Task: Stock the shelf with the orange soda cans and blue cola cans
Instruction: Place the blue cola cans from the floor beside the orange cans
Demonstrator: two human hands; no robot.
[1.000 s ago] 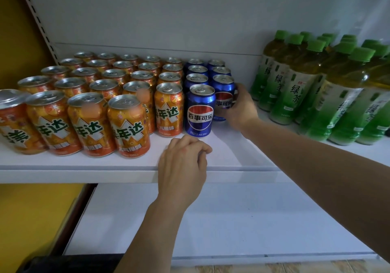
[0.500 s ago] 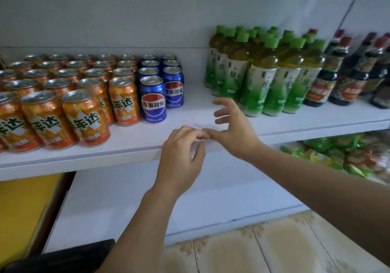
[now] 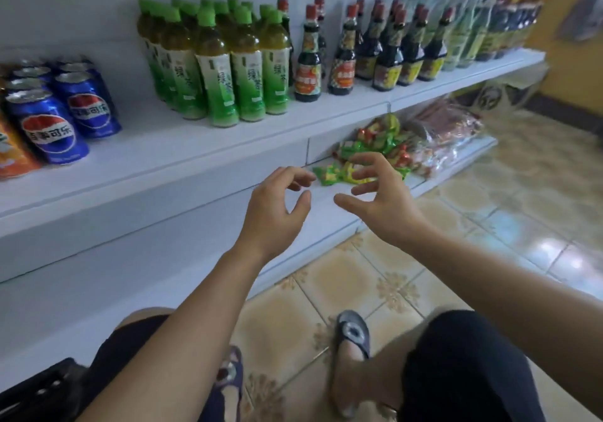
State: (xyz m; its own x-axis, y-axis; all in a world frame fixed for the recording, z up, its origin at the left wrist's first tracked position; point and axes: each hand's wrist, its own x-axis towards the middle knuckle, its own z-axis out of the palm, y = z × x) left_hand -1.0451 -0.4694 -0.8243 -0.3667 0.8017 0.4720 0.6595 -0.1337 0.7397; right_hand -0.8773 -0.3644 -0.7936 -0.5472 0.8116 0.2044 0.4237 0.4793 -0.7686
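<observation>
Hovering now clear of the shelf point(image 3: 195, 164) edge it touched earlier, the left hand point(image 3: 274, 208) hangs empty, loosely curled, the right hand point(image 3: 383, 206) empty, fingers spread.

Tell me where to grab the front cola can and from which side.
Take the front cola can round its label band, coming from the front-right over the bare shelf. It stands upright and is a plain cylinder, so fingers can wrap the wall. An orange can crowds its left and a second cola can sits behind-right, so those sides look blocked.
</observation>
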